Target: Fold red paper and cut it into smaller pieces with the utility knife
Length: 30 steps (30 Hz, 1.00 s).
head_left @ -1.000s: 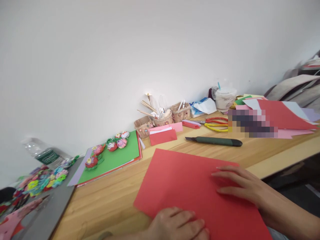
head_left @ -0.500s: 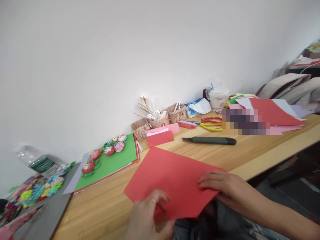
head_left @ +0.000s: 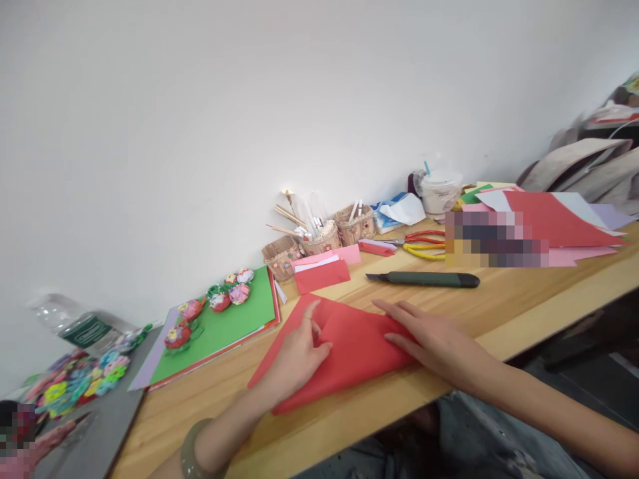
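A red sheet of paper (head_left: 349, 359), folded over, lies on the wooden table in front of me. On its left part rests my left hand (head_left: 298, 349), thumb and forefinger apart, pressing the paper from above. My right hand (head_left: 432, 338) lies over the paper's right corner with its fingers spread. Just beyond the paper is a dark green utility knife (head_left: 424, 279), its blade pointing left. Neither hand touches it. Small folded red and pink papers (head_left: 323, 274) sit behind the sheet.
Scissors (head_left: 422, 245) and wicker baskets (head_left: 282, 257) with sticks stand toward the wall. At left, knotted flowers (head_left: 219, 301) lie on green paper (head_left: 234, 326), near a plastic bottle (head_left: 84, 329). Coloured sheets (head_left: 559, 219) and a lidded cup (head_left: 439, 193) are at right.
The near part of the red paper has been folded up and away from me and now lies flatter on the table. My left hand has moved forward onto it; my right hand's fingers have spread.
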### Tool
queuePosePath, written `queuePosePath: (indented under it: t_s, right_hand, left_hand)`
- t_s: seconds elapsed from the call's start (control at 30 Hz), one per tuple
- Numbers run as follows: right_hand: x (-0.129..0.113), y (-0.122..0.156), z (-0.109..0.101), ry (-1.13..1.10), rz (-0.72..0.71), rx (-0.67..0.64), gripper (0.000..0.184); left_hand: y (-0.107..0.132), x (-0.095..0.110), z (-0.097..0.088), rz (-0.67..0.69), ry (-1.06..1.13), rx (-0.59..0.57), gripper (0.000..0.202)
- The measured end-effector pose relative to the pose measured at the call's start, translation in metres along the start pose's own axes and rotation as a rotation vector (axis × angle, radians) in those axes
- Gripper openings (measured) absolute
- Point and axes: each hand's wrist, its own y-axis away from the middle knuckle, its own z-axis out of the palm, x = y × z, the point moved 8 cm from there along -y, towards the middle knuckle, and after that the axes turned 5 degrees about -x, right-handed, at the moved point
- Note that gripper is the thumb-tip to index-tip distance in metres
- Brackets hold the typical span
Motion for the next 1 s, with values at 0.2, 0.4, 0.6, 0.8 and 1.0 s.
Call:
queuePosePath:
  t_s: [0.2,0.4,0.6,0.8,1.0]
  right_hand:
    - [-0.032,0.003,0.005,0.128,-0.186,0.114,0.037]
    - [-0.063,0.008,0.019,0.186,-0.42,0.137,0.044]
    - [-0.068,0.03,0.024,0.093,-0.471,0.019,0.05]
    - [-0.069,0.03,0.023,0.099,-0.467,0.002,0.051]
    - [-0.068,0.016,0.022,0.151,-0.499,-0.016,0.055]
  left_hand:
    - [0.003,0.009,0.006,0.045,-0.333,-0.111,0.046]
    - [-0.001,0.023,0.001,0.266,-0.428,-0.079,0.031]
    - [0.0,0.018,0.002,0.325,-0.337,-0.11,0.022]
    - [0.005,0.014,0.011,0.375,-0.389,0.018,0.029]
    - [0.002,0.007,0.002,0.437,-0.252,0.099,0.029]
